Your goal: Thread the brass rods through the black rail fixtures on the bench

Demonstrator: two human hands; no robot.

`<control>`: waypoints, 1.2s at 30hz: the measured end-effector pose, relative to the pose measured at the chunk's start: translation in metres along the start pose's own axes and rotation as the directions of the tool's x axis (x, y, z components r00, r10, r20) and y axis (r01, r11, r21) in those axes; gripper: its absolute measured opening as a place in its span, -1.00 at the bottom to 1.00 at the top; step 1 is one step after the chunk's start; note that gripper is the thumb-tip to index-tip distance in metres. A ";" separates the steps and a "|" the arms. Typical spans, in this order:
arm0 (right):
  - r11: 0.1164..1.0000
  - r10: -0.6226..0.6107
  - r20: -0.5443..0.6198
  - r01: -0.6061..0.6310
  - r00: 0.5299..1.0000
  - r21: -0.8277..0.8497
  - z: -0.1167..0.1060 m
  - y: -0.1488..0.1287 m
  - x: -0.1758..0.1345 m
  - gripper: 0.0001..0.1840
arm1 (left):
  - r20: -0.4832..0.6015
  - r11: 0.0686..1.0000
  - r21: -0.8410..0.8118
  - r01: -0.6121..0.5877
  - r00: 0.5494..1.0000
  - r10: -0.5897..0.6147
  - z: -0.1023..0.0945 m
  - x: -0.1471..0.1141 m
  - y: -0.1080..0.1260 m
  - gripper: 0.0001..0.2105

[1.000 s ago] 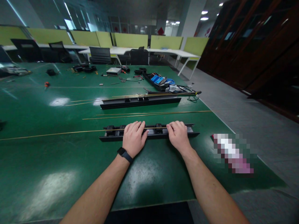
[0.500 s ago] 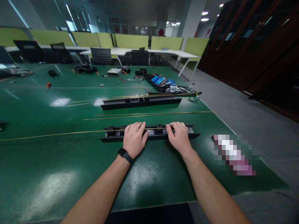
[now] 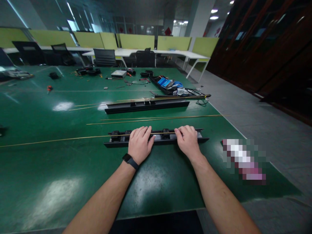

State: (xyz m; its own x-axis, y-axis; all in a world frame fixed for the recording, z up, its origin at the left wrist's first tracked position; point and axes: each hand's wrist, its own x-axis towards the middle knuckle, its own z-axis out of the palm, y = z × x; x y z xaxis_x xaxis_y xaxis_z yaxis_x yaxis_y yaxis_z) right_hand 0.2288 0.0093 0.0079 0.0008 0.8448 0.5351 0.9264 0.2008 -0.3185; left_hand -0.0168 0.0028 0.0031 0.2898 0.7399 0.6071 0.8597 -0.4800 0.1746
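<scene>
While the near black rail (image 3: 117, 145) is spanned by both hands, the brass-coloured rod (image 3: 73, 138) is run lengthwise along it, under the L hand (image 3: 140, 143) and as far as the R hand (image 3: 187, 139). By the R thumb & forefinger the rod is pinched, tips together on it; past that grip its end can't be seen. By the L hand the rail is covered from above, fingers draped toward its far edge, thumb spread toward the R hand; whether the rod is clamped under those fingers can't be told. Btwn the hands, just L of the R hand, a black block (image 3: 166, 134) is seated in the channel, w/ the rod seen across its top; L of the L hand, an outer block (image 3: 115, 136) is set near the rail's end. From there the rod is carried well out to the L, over the green table (image 3: 97, 182). On the L wrist a dark watch (image 3: 131, 161) is worn. Just beyond the grip, two thin rods (image 3: 136, 121) are laid approx. parallel to the rail; farther off, a second black rail (image 3: 151, 107) is placed. Beyond that & to the R, a black tray (image 3: 156, 85) is filled w/ blue & grey items, too small to ID. R of the R hand, a pixelated item (image 3: 243, 159) is seen near the table edge.
</scene>
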 end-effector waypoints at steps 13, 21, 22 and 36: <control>1.000 -0.010 -0.078 0.010 0.997 -0.004 -0.005 -0.001 -0.001 -0.70 | -0.003 1.000 -0.003 0.018 1.000 -0.018 0.000 0.000 0.000 -0.61; 0.998 -0.057 -0.017 0.057 0.998 -0.001 -0.002 -0.005 -0.003 -0.66 | -0.003 1.000 -0.004 0.019 1.000 -0.019 0.000 0.000 0.001 -0.61; 0.999 -0.053 -0.012 0.053 0.998 -0.004 -0.001 -0.005 -0.003 -0.66 | -0.001 1.000 -0.006 0.018 1.000 -0.018 0.000 0.000 0.001 -0.60; 0.999 0.018 -0.043 -0.020 0.999 -0.036 -0.005 0.000 -0.002 -0.66 | -0.003 1.000 -0.024 0.013 1.000 -0.013 0.003 -0.001 -0.001 -0.59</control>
State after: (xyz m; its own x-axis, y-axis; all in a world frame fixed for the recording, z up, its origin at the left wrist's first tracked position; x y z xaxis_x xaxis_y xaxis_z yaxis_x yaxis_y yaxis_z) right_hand 0.2308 0.0049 0.0105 0.0336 0.8264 0.5621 0.9392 0.1661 -0.3004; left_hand -0.0169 0.0034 0.0001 0.2775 0.7447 0.6069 0.8529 -0.4818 0.2012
